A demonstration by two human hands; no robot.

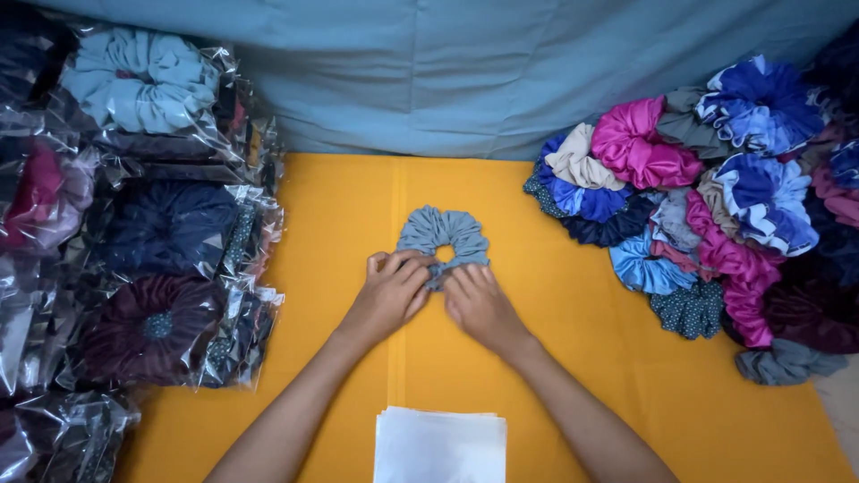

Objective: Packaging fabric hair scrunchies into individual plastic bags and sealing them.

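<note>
**Both hands on a grey-blue scrunchie**

A grey-blue scrunchie [443, 237] lies flat on the yellow cloth [555, 358], near the middle of the table and a little toward the far edge. Its ruffled ring is open at the centre, where the yellow shows through.

The left hand [390, 295] and right hand [479, 302] meet at the scrunchie's near edge, side by side and almost touching each other. The fingers of both curl over the fabric there and pinch it; whether the thumbs grip from below cannot be told, as they are hidden under the hands. Both forearms reach in from the bottom of the view.

Between the forearms, at the near edge, sits a stack of clear white bags [439, 445], squared up and apart from the hands.

To the right, well apart from the hands, a heap of loose scrunchies [716, 215] spreads over the cloth: pink, blue-and-white patterned, navy, beige, grey, light blue and dark maroon ones piled on each other.

To the left, packed scrunchies [148, 268] in crinkled clear wrappers lie overlapping: a pale blue one at the far end, then navy, then maroon nearer, with a pink one at the edge.

Beyond the yellow cloth lies a blue-grey sheet [465, 72].
</note>
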